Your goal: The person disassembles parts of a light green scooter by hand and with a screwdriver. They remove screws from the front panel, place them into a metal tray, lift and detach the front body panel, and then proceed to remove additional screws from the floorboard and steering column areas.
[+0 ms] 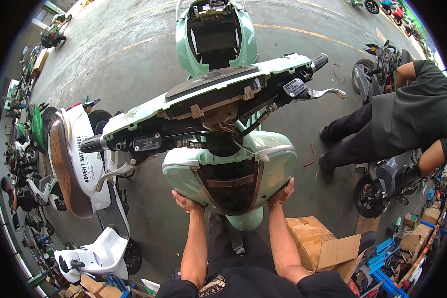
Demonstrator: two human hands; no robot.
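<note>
A mint-green scooter front panel [279, 170] with a dark centre piece [231, 186] is gripped at its lower sides by both hands. My left hand [187, 202] is closed on the left edge, my right hand [282, 193] on the right edge; the fingertips are partly hidden beneath it. Above it is the handlebar, whose green cover [285, 63] is open on the near side. Loose wires [227, 126] show inside. A brake lever [329, 92] juts out on the right, another brake lever [115, 174] on the left. The front mudguard [248, 220] sits below the panel.
A white scooter [87, 154] with a brown seat stands close on the left. An open cardboard box [308, 236] is near my right arm. At the right a person in dark clothes [407, 114] bends over a motorbike [370, 196]. Red wire [311, 155] lies on the floor.
</note>
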